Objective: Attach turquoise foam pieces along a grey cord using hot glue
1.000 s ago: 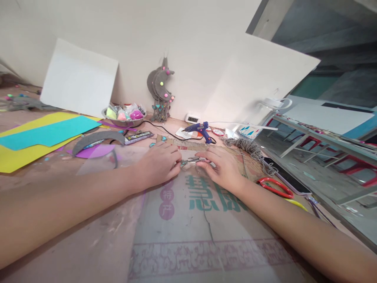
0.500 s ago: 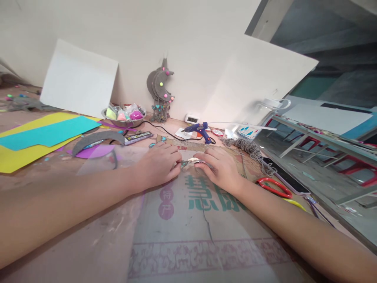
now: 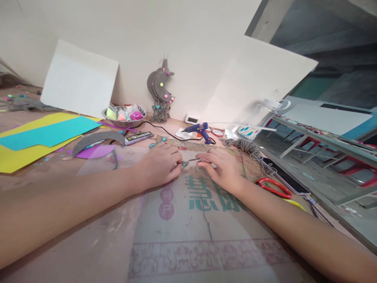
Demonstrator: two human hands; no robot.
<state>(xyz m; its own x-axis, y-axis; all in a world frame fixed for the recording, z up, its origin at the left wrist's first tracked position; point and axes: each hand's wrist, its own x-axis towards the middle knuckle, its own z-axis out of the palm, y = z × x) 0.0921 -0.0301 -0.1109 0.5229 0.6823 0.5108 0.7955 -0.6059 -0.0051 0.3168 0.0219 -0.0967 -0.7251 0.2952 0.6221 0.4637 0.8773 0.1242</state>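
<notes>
My left hand (image 3: 161,164) is closed at the middle of the work surface, pinching one end of a small teal and grey piece (image 3: 184,164). Facing it, my right hand (image 3: 219,167) has its thumb and forefinger pressed round a thin grey, metallic-looking item (image 3: 203,159), whose tip points toward the small piece. The two hands are a short gap apart. Beneath them lies a translucent sheet over printed cardboard (image 3: 182,236) with green and purple characters.
Beyond my hands are a blue glue gun (image 3: 200,129), a small clock (image 3: 192,118) and a bowl of coloured packets (image 3: 125,120). Grey cord (image 3: 250,151), a phone (image 3: 285,176) and red-handled scissors (image 3: 273,188) lie right. Coloured sheets (image 3: 50,133) lie left.
The thin item in my right hand has changed angle, and its bright flat part no longer shows. My right fingers have shifted slightly right; my left hand has stayed nearly still.
</notes>
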